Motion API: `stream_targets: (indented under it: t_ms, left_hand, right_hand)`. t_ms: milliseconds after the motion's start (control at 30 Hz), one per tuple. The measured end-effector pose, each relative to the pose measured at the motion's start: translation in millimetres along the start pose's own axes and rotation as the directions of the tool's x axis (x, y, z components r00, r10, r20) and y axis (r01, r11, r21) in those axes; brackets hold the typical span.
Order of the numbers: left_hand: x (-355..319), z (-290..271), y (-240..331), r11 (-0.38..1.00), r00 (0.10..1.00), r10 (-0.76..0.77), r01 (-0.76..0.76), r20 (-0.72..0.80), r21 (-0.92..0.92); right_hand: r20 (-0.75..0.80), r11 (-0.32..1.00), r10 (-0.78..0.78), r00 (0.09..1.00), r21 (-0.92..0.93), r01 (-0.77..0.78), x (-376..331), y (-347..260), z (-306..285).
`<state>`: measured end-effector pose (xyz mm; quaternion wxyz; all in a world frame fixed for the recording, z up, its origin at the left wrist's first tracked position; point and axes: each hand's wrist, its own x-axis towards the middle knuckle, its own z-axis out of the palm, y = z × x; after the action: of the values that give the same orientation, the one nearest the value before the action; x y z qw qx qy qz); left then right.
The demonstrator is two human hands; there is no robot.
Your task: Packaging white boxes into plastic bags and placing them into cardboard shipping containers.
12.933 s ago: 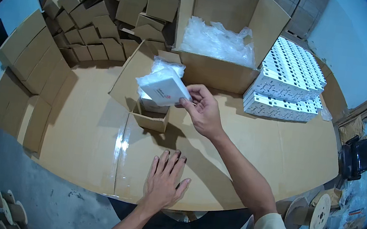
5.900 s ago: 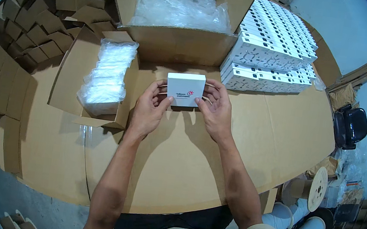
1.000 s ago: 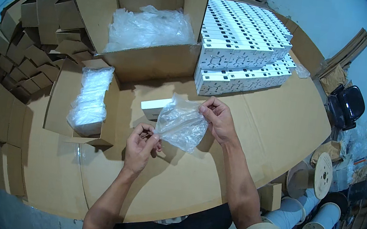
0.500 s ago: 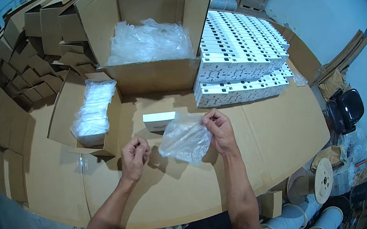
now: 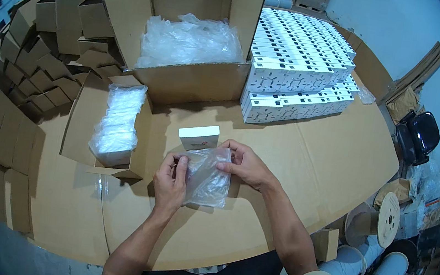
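A clear plastic bag (image 5: 207, 183) hangs between my two hands above the cardboard-covered table. My left hand (image 5: 171, 183) pinches its left upper edge between thumb and fingers. On the other side, my right hand (image 5: 246, 165) grips the upper right edge, thumb in front. Just beyond the bag stands a small white box (image 5: 199, 136), its lower part partly covered by the bag. Left of my hands is an open carton (image 5: 142, 144) holding a row of plastic-wrapped packs (image 5: 117, 124).
A large open carton (image 5: 199, 83) full of loose clear bags (image 5: 190, 43) stands at the back. Right of it rise stacked white boxes (image 5: 300, 76). Folded brown cartons (image 5: 51, 68) pile up at the far left. Spools (image 5: 388, 220) and a black chair (image 5: 420, 136) are off the table's right side.
My left hand has moved up and taken hold of the bag's left edge. My right hand has come left and slightly down with the bag, which is now spread between both hands.
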<state>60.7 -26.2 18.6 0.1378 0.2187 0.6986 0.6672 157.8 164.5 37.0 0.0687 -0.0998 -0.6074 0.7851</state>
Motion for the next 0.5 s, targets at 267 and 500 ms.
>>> stream_targets:
  t_ms: [267,500]
  left_hand:
    - [6.7,0.0,12.3,0.981,0.977,0.138,-0.112,-0.161,0.159]
    - [13.0,-10.7,4.8,0.977,0.977,0.113,-0.076,-0.183,0.198]
  right_hand:
    - [0.204,0.921,0.288,0.936,-0.326,-0.213,-12.6,-4.8,11.3]
    - [0.364,0.877,0.442,0.82,-0.368,-0.309,-16.8,-15.2,-9.8]
